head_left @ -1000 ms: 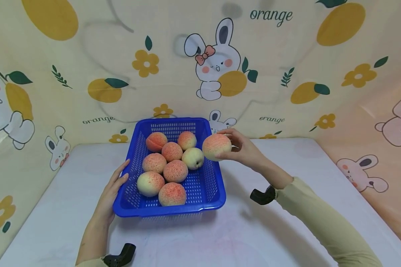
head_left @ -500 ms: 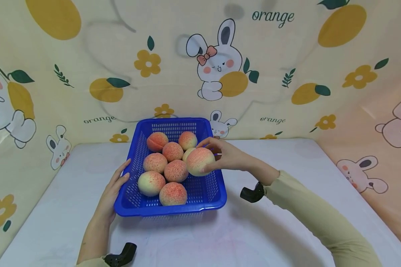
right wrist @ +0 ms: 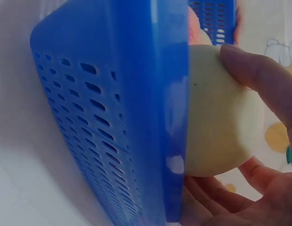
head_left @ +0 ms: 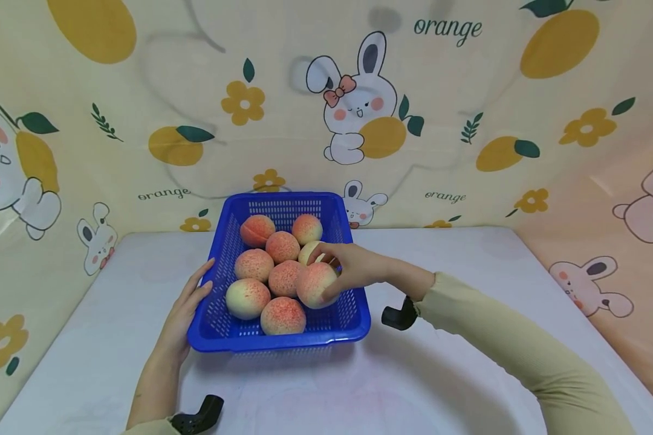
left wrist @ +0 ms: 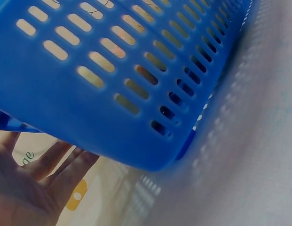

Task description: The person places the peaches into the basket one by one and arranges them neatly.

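Note:
My right hand (head_left: 359, 266) holds a peach (head_left: 312, 287) between thumb and fingers, inside the right part of a blue plastic basket (head_left: 280, 344). In the right wrist view the held peach (right wrist: 221, 117) shows its pale underside past the basket's rim, with the thumb on one side and fingers on the other. My left hand (head_left: 181, 308) rests its fingers against the basket's left side. The left wrist view shows these fingers (left wrist: 66, 169) nearly straight at the basket's edge. Several other peaches (head_left: 283, 317) lie in the basket, one pale peach (head_left: 307, 252) partly hidden by my right fingers.
The basket stands on a table with a white cover (head_left: 441, 374). Behind it hangs a cream cloth (head_left: 294, 151) printed with rabbits, oranges and flowers. A black wrist piece (head_left: 399, 315) sits on the right wrist, another black wrist piece (head_left: 198, 415) on the left.
My right hand has carried the peach from above the basket's right rim leftward and down into the basket, beside the other peaches. My left hand has stayed at the basket's left side.

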{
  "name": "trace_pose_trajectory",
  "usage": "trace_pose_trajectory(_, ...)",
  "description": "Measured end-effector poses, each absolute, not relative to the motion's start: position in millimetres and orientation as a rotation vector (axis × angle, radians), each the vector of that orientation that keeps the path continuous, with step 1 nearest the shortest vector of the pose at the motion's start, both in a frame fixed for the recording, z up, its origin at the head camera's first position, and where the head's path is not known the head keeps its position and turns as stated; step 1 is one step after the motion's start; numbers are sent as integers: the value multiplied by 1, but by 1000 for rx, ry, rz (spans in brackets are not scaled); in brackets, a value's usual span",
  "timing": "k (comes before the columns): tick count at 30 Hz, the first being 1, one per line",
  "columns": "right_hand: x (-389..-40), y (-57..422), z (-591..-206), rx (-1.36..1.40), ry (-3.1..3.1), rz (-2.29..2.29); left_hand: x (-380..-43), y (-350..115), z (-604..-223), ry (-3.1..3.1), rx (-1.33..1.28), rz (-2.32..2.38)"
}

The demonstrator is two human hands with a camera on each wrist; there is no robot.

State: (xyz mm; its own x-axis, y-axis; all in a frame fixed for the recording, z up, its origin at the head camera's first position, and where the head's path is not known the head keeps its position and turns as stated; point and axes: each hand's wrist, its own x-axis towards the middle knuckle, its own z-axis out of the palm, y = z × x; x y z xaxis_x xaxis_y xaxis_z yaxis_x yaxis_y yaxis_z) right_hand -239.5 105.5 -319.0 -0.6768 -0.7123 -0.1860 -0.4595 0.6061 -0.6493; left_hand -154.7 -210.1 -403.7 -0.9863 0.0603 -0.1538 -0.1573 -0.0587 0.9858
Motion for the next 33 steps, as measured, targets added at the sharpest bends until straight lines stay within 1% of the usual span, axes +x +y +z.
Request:
trace_pose_trajectory(13,-231,97,-320,-970,2428,-605,-155,-210,-404,2046,-100,2180)
trace_pose_trajectory(19,-230,96,-320,-980,2430,-585,-154,-210,-403,2040,-103,2183)
trace_pose_trajectory(24,-231,97,-322,-952,2384,-670,-153,-209,-403,2045,-120,2173)
trace_pose_trajectory(33,-239,110,-326,-917,2273,-994,-154,-210,-402,2083,-146,2136)
